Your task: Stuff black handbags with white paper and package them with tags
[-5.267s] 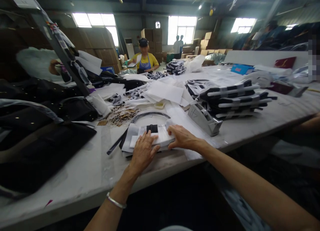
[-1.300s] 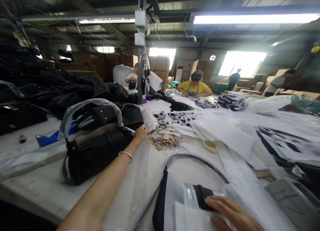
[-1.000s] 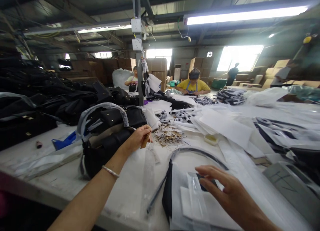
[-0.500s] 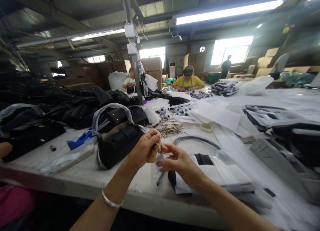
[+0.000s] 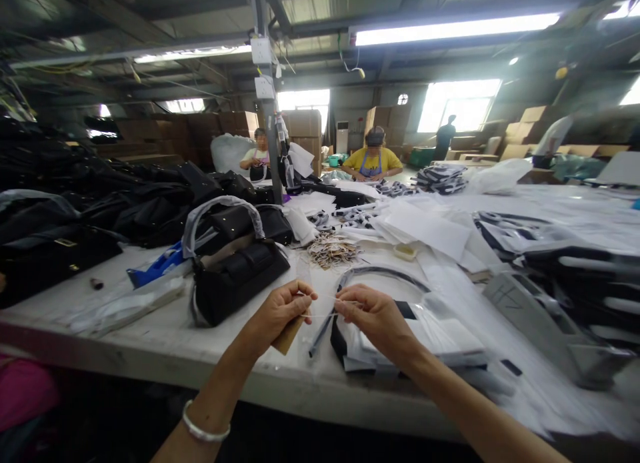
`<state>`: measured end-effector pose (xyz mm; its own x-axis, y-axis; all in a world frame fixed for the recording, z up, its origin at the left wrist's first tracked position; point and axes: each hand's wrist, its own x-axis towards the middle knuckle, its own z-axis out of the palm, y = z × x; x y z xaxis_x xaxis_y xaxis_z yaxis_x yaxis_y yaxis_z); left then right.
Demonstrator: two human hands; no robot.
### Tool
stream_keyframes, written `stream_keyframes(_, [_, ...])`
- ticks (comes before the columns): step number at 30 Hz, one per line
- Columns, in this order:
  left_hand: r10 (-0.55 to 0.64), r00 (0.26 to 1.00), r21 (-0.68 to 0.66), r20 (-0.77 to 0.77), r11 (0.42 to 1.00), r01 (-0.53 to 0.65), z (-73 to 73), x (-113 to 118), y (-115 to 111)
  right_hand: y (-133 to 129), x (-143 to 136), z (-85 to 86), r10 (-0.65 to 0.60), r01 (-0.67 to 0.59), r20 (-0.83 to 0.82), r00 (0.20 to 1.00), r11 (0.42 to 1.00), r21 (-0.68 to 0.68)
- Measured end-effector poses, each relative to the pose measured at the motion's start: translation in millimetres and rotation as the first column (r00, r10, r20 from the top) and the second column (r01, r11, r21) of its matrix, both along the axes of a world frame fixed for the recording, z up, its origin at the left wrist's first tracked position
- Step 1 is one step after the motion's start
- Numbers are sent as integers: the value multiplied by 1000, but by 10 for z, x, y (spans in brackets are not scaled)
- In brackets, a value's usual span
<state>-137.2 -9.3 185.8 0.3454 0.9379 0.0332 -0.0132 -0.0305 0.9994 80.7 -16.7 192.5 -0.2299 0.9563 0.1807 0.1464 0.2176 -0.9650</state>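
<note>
My left hand (image 5: 285, 313) pinches a tan tag (image 5: 289, 335), which hangs below its fingers near the front of the white table (image 5: 150, 346). A thin white string (image 5: 324, 315) stretches between both hands, and my right hand (image 5: 367, 309) grips its other side with closed fingertips. Left of my hands stands a black handbag (image 5: 240, 276) with a plastic-wrapped handle. Beneath and beyond my right hand lies a bag in white wrapping (image 5: 425, 343), its dark handle curving behind. Past my hands is a pile of tan tags with strings (image 5: 333, 249).
Many black bags (image 5: 125, 203) are heaped at the left, beside a blue object (image 5: 157, 264). A grey bin (image 5: 540, 323) stands at the right. White sheets (image 5: 425, 226) lie farther back. Several people are beyond the table, one in a yellow top (image 5: 373, 161).
My hands have moved apart, and the string is now drawn out between them. The tag has shifted left and lower with my left hand. The view has shifted slightly.
</note>
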Motion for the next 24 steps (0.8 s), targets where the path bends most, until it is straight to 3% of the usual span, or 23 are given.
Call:
stream_keyframes(2, [-69, 996, -25, -61, 997, 68, -146, -29, -45, 8, 96, 88, -33, 30, 31, 999, 993, 112])
stream_keyframes(5, [-109, 985, 49, -136, 992, 117, -266, 31, -117, -18, 152, 168, 25, -23, -28, 999, 997, 68])
stream_keyframes(10, [-131, 990, 283, -53, 949, 141, -219, 293, -189, -133, 20, 93, 45, -67, 130, 990, 983, 171])
stream_keyframes(14, [-288, 951, 170, 114, 949, 267, -216, 445, -201, -191, -28, 55, 17, -96, 268, 963, 954, 284])
stream_keyframes(17, [-340, 912, 58, 229, 940, 335, -272, 486, -196, -201, 5, 84, 9, -128, 339, 941, 935, 330])
stream_keyframes(21, [-383, 910, -34, 158, 919, 392, -349, 485, -208, -219, 81, 143, 49, -128, 330, 943, 967, 222])
stream_keyframes(24, [-418, 904, -21, 91, 907, 422, -410, 490, -256, -237, 135, 179, 145, -138, 106, 984, 988, -75])
